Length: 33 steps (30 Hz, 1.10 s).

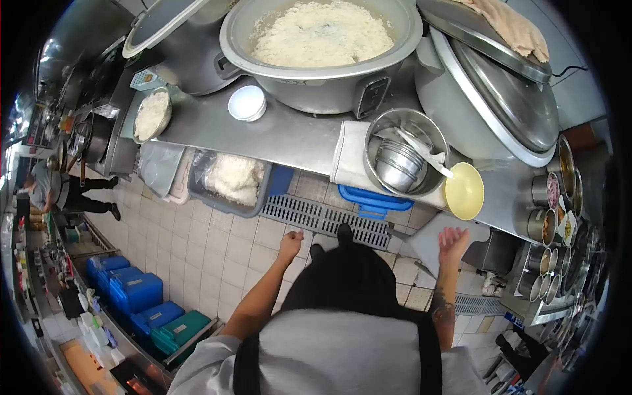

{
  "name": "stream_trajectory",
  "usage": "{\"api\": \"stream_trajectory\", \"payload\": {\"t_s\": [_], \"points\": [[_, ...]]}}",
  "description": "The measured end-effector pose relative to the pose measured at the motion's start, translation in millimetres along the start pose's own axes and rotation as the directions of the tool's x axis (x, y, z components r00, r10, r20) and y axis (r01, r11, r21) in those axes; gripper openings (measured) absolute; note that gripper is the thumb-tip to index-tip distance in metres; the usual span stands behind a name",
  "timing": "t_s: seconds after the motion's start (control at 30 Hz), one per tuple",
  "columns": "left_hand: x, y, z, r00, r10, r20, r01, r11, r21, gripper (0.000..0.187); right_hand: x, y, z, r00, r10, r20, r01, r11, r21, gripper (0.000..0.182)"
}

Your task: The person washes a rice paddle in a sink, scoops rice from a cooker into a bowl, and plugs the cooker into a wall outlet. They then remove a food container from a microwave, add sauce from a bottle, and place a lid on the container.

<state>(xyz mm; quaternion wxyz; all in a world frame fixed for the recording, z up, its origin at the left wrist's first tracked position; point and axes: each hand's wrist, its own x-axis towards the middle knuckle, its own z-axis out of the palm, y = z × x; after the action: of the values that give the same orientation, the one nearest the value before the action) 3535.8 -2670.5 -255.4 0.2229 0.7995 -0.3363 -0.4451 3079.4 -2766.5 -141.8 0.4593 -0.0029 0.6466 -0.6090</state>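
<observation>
My left hand (290, 246) hangs low over the tiled floor, its fingers curled in, with nothing visible in them. My right hand (453, 246) is raised just below the counter edge, fingers apart and holding nothing. Closest to it is a yellow bowl (465, 191) at the counter's front edge. Beside that bowl, a steel pot (378, 126) holds stacked metal bowls (399, 164) and a white-handled utensil (421, 146). Behind them stands a large cooker (309, 89) full of cooked rice (322, 33).
A rice-filled bowl (152, 116) and white bowls (247, 103) are on the steel counter (197, 122). A second cooker (454, 99) has its lid on. Below, a grey tub (263, 191) holds bagged rice. Another person (49, 187) stands at far left.
</observation>
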Motion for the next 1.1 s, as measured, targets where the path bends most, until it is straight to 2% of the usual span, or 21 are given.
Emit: {"api": "stream_trajectory", "payload": {"t_s": [0.07,0.13,0.17,0.2,0.27,0.3,0.33,0.37,0.4,0.43,0.47,0.57,0.6,0.63,0.7,0.77,0.83,0.87,1.0,1.07,1.1], "points": [[48,-19,35,1.000,0.026,0.007,-0.026,0.996,-0.083,0.037,3,48,-13,0.998,0.066,-0.003,-0.066,0.984,-0.168,0.059],[95,2,60,0.999,0.010,0.032,-0.013,0.994,0.109,0.043,-15,88,-1,0.997,0.022,0.080,0.007,0.942,-0.337,0.050],[123,2,74,0.970,0.157,0.183,-0.162,0.987,0.013,0.052,-18,102,13,0.989,0.010,0.148,0.050,0.917,-0.396,0.046],[144,21,95,0.997,0.079,0.014,-0.078,0.994,-0.074,0.053,-20,118,28,0.976,0.005,0.216,0.094,0.889,-0.448,0.043],[163,61,121,0.998,-0.019,-0.054,0.007,0.979,-0.201,0.057,-27,129,69,0.974,0.065,0.215,0.000,0.957,-0.290,0.036],[197,55,147,0.998,0.020,0.057,-0.006,0.972,-0.234,0.056,-23,129,88,0.973,0.061,0.221,0.008,0.954,-0.299,0.036],[228,39,178,0.983,0.068,0.171,-0.020,0.964,-0.265,0.056,-19,127,105,0.974,0.115,0.197,-0.079,0.980,-0.182,0.032],[241,31,204,0.982,0.078,0.174,-0.027,0.961,-0.277,0.056,-12,125,115,0.969,0.165,0.184,-0.157,0.986,-0.057,0.029],[252,30,224,0.940,0.339,0.026,-0.329,0.927,-0.182,0.053,-6,125,120,0.970,0.149,0.193,-0.141,0.988,-0.058,0.029],[264,29,240,0.807,0.582,-0.098,-0.588,0.808,-0.043,0.049,1,125,125,0.973,0.104,0.208,-0.093,0.994,-0.063,0.026],[266,37,233,0.802,0.587,-0.108,-0.567,0.806,0.170,0.043,10,126,131,0.972,0.060,0.225,-0.046,0.997,-0.067,0.023],[243,55,201,0.742,0.667,-0.065,-0.661,0.745,0.091,0.044,35,135,127,0.971,0.039,0.237,-0.014,0.994,-0.109,0.016],[258,39,219,0.632,0.738,-0.237,-0.756,0.654,0.017,0.040,22,128,132,0.972,0.009,0.236,0.018,0.993,-0.114,0.013],[274,26,237,0.729,0.645,-0.231,-0.661,0.750,0.008,0.035,22,127,131,0.966,0.002,0.259,0.028,0.993,-0.112,0.014],[263,30,234,0.835,0.535,-0.131,-0.532,0.845,0.057,0.032,27,131,123,0.953,0.023,0.302,0.009,0.994,-0.106,0.016],[231,28,229,0.811,0.568,-0.138,-0.575,0.818,-0.016,0.031,23,132,111,0.966,0.019,0.257,0.011,0.993,-0.116,0.024],[167,33,215,0.693,0.622,-0.364,-0.719,0.564,-0.405,0.029,14,133,90,0.975,0.064,0.214,-0.013,0.973,-0.230,0.031],[164,33,213,0.696,0.617,-0.367,-0.717,0.568,-0.405,0.029,4,129,80,0.975,0.060,0.212,-0.007,0.970,-0.244,0.033],[89,-28,220,0.868,0.495,0.032,-0.403,0.741,-0.536,0.027,-2,119,28,0.974,0.043,0.220,0.031,0.946,-0.323,0.030],[54,-70,207,0.885,0.398,0.240,-0.219,0.812,-0.541,0.026,-4,117,7,0.957,0.102,0.271,-0.037,0.972,-0.234,0.028],[45,-63,200,0.877,0.342,0.337,-0.126,0.841,-0.526,0.026,-12,116,5,0.956,0.113,0.270,-0.046,0.970,-0.240,0.028]]}}
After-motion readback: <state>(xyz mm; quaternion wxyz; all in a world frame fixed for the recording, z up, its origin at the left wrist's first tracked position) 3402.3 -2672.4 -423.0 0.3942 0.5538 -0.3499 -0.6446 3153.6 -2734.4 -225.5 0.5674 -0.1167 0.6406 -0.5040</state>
